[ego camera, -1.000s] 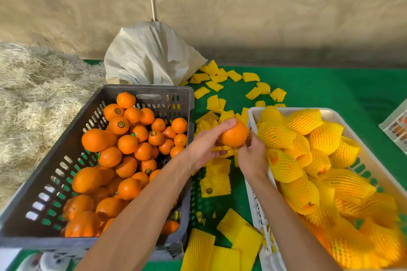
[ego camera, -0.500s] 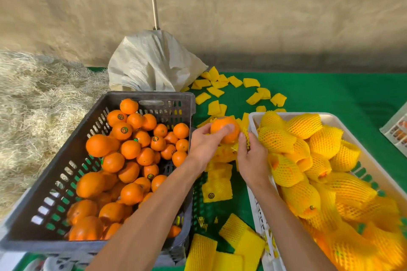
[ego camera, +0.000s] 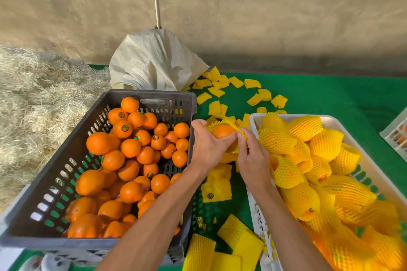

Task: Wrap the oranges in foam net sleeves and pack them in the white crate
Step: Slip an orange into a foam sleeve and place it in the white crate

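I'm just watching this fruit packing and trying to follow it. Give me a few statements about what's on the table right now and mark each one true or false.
1. Both hands work on one orange between the two crates. True.
2. The dark crate holds oranges already wrapped in yellow netting. False: its oranges are bare; the wrapped ones lie in the white crate.
3. A foam net sleeve is partly around the held orange. True: the left hand and right hand grip it.
4. The table covering is red. False: it is green.
5. Spare yellow sleeves lie loose on the table. True.
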{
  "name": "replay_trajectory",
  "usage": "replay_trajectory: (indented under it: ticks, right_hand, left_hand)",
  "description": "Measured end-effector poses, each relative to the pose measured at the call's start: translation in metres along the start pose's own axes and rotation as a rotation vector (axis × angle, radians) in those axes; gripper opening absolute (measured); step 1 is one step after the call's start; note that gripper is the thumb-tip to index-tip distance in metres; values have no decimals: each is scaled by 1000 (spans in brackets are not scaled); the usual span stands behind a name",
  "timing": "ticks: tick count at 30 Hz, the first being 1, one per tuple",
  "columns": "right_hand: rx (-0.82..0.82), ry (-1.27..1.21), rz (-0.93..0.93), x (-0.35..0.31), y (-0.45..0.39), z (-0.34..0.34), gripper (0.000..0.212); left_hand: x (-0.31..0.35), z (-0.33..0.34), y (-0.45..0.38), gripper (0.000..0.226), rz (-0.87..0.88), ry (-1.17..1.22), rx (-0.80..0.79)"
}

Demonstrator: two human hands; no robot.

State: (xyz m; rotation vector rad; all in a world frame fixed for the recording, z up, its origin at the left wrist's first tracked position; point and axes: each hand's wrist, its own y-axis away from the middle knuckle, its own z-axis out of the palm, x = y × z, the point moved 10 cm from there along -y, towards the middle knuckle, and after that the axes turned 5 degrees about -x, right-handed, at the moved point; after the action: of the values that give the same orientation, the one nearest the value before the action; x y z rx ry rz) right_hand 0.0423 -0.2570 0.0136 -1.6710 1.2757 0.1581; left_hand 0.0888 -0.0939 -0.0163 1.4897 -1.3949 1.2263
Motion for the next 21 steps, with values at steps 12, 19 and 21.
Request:
replay_trajectory:
  ticks: [12,19,21]
  right_hand:
    - [30,-82,50,11,-3,-11,37]
    - [-214,184,-2,10,-3,23,93]
    - [-174,231,-41,8,-5,19,96]
  left_hand:
    - [-2,5,-6,56,-54,95,-103]
    - [-12,8,-9,34,-89,241,-129]
    - [-10,11,-10,31,-80,260,-170]
